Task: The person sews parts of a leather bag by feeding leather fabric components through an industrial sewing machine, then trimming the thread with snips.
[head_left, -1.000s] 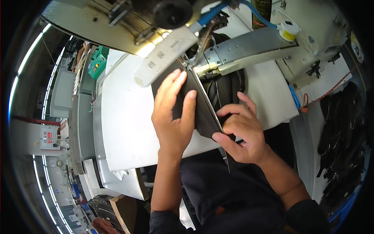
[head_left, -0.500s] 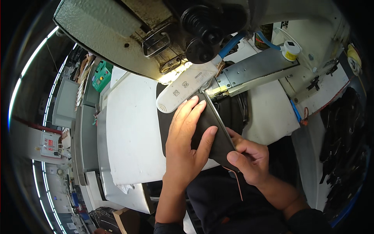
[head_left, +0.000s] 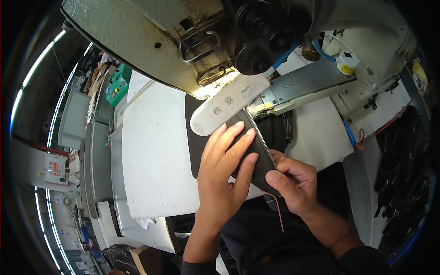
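Observation:
A dark flat piece of material, bag-like, with a metal-toothed zipper along its right edge, lies under the sewing machine. My left hand rests flat on the piece, fingers stretched out, fingertips close to the white oblong guard. At the lower end of the zipper my right hand pinches the edge between thumb and fingers. A thin brown strip hangs below the piece. The guard hides the stitching point, near where the zipper's upper end meets the machine's narrow metal arm.
The white tabletop extends to the left. A green device stands at the back left. A white-and-yellow round container sits on the machine's arm. Several dark pieces hang or lie at the far right.
My right hand has come slightly nearer the machine with the zipper edge. My left hand has slid back a little from the guard. The whole view has shifted slightly.

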### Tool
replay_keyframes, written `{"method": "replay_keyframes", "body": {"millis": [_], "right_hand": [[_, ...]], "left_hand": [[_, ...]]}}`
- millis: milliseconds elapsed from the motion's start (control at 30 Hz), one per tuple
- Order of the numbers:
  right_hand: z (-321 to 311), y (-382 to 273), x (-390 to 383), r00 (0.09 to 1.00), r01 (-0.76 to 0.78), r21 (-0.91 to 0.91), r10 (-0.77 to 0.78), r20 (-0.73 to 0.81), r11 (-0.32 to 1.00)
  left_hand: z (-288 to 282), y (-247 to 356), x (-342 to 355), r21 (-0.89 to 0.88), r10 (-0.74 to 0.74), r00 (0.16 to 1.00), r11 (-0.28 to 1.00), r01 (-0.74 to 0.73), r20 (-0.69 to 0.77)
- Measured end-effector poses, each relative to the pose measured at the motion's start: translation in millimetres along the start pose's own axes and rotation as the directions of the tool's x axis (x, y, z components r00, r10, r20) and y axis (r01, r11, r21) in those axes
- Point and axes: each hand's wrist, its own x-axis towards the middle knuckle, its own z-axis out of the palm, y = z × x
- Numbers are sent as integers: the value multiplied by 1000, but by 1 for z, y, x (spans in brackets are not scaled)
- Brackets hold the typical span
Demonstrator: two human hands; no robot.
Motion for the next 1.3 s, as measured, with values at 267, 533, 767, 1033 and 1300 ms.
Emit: {"method": "replay_keyframes", "body": {"millis": [267, 533, 767, 1033, 1300], "right_hand": [[2, 5, 17, 999, -48, 68, 47, 10, 996], [10, 8, 37, 996, -52, -12, 51, -77, 999], [16, 14, 58, 992, -34, -110, 21, -123, 993], [23, 9, 72, 982, -12, -266, -39, -185, 964], [29, 4, 76, 969, 4, -330, -85, -231, 944]], "left_hand": [[7, -9, 0, -61, -7, 999, 998, 4, -46], [13, -16, 3, -150, -50, 987, 988, 27, -155], [20, -32, 6, -243, -92, 973, 969, 39, -211], [27, -44, 5, -414, -210, 963, 902, 123, -171], [31, -48, 7, -413, -255, 950, 896, 163, -178]]}}
